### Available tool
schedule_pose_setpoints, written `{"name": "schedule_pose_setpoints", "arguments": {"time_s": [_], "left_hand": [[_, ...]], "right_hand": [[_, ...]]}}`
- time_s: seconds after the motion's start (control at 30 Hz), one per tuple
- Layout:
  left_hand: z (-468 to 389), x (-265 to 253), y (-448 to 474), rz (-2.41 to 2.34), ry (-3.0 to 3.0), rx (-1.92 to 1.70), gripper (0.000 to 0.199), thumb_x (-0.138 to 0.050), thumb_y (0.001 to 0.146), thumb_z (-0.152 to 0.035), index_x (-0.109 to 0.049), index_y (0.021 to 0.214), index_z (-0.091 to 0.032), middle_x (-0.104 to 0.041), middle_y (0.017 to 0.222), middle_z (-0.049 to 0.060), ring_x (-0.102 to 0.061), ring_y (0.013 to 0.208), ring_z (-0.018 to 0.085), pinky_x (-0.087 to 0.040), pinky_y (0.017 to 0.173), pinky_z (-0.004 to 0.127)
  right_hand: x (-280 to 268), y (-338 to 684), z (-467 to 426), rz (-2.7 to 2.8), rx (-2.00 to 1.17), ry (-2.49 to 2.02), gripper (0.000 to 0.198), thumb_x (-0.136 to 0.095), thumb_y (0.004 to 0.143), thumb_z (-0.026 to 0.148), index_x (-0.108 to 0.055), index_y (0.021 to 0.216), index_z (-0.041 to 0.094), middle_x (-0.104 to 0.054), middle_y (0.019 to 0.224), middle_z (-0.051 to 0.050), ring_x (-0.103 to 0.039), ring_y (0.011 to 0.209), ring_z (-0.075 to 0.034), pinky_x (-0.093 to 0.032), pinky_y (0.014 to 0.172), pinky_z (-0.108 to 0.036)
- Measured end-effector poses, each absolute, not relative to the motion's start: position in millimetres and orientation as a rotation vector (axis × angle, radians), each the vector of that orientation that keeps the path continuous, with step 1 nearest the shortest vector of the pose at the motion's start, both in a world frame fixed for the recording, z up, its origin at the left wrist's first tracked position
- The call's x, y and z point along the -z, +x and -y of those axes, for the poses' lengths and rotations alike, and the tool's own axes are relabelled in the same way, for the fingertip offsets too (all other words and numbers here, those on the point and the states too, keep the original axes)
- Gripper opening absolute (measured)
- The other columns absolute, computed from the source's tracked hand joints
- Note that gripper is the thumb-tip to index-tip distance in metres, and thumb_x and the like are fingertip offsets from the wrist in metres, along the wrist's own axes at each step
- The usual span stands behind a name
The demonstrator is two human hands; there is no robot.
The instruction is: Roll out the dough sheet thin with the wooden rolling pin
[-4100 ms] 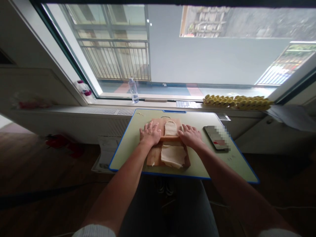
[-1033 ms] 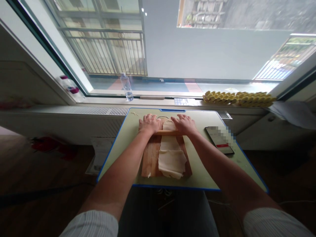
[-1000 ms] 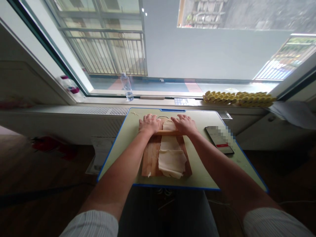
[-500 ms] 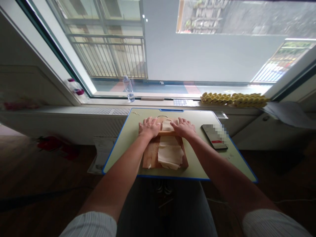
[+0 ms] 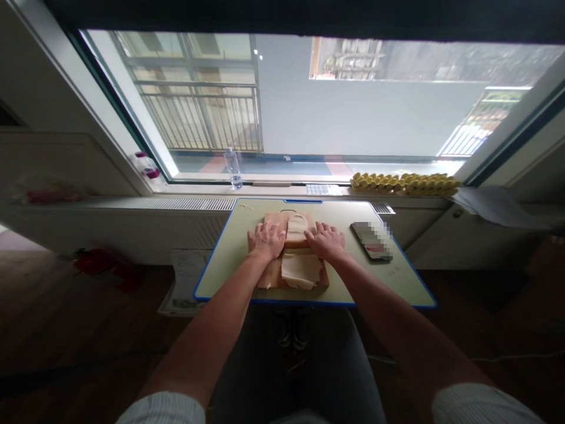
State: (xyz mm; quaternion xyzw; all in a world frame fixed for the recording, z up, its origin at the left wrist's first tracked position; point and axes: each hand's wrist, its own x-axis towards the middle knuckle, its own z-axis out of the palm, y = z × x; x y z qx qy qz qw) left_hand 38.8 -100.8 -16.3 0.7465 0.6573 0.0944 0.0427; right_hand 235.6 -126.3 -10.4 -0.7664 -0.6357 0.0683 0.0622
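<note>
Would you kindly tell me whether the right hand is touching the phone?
Apart: the head view shows green table between the right hand and the phone.

No lettering is legible: pixelation covers much of the phone (image 5: 372,244) on the bench (image 5: 236,253), while any print on a purple-banded bottle (image 5: 148,165) and a blue-and-white sheet (image 5: 318,189) is too small to read.

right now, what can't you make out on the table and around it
Head view: both ends of the rolling pin, covered by the left hand and right hand.
Head view: the strip of dough directly beneath the rolling pin, which hides it.
Head view: the screen of the phone, partly masked by blurry blocks.
Head view: the gridded item, too small to identify.
</note>
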Motion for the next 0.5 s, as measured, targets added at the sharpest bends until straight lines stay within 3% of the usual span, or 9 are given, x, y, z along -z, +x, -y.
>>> {"name": "schedule_pose_setpoints", "arguments": {"time_s": [0.33,0.5], "left_hand": [[114,35,35,-2.043,2.376,-0.530,0.052,-0.036,0.106,-0.054,-0.070,0.137,-0.030,-0.057,0.161,0.008,-0.050,0.144,0.034,-0.039,0.119,0.058],[101,31,39,-2.032,2.378,-0.543,0.048,-0.038,0.106,-0.050,-0.073,0.131,-0.029,-0.062,0.154,0.009,-0.054,0.138,0.034,-0.040,0.116,0.057]], "right_hand": [[16,235,144,1.960,-0.053,-2.249,0.066,-0.027,0.108,0.067,-0.051,0.158,0.030,-0.049,0.163,-0.012,-0.045,0.143,-0.034,-0.037,0.115,-0.058],[10,236,134,2.152,0.015,-2.195,0.053,-0.028,0.112,0.056,-0.054,0.155,0.040,-0.049,0.164,-0.007,-0.040,0.146,-0.033,-0.035,0.114,-0.061]]}}
